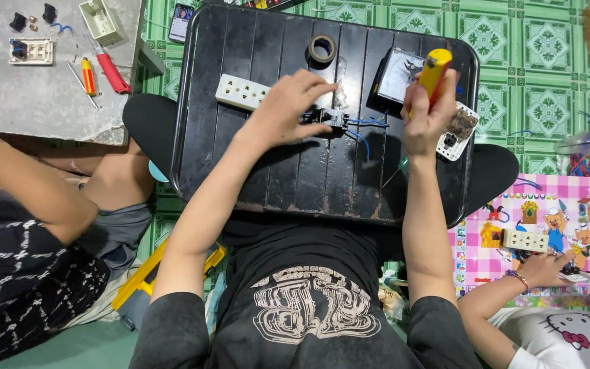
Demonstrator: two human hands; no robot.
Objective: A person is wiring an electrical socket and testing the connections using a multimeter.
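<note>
We are working over a black tray point(274, 171) resting on our lap. Our left hand point(288, 106) is pinching a small black switch module point(332, 119) near the tray's centre, fingers closed on it; blue wires point(363, 130) are trailing from it toward 3 o'clock. Our right hand point(426, 119) is gripping a yellow-handled screwdriver point(435, 72) upright at 2 o'clock. A white socket strip point(240, 92) is lying at 10 o'clock, a tape roll point(322, 49) at 12 o'clock, and a white faceplate point(457, 133) is overhanging the rim at 3 o'clock.
</note>
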